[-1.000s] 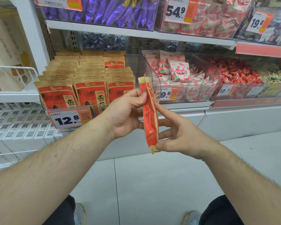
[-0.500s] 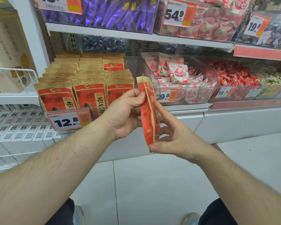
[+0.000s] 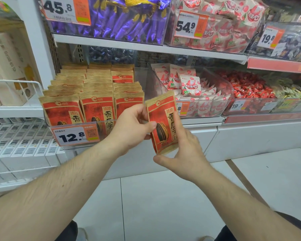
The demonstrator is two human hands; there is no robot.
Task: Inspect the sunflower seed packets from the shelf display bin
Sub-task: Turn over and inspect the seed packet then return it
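1. Both hands hold one seed packet [image 3: 162,124] up in front of the shelf. The left hand [image 3: 130,131] pinches its left edge, with the thumb on the front and the curled fingers at the edge. The right hand [image 3: 186,150] has a straight finger lying up the right side of the front, and its thumb sits under the bottom edge.
2. That packet is red and tan, with a big dark seed drawn on it. It stands almost upright, tipped a little, with its front facing us.
3. Just behind and to the left is the display bin [image 3: 80,126], a clear box. It is full of the same red packets, standing in three rows.
4. On the front of the bin is a price tag [image 3: 75,136] that says 12.8.
5. To the right is another clear bin with pink and white packs [image 3: 189,84] in it.
6. Further right lie lots of small red candies [image 3: 247,86].
7. On the shelf above are purple candy wrappers [image 3: 122,18] and more pink packs [image 3: 233,28], with tags that say 45.8 and 54.9.
8. Far left, white boxes [image 3: 19,145] with bar codes sit in rows.
9. Down below is a white tile floor [image 3: 155,206].
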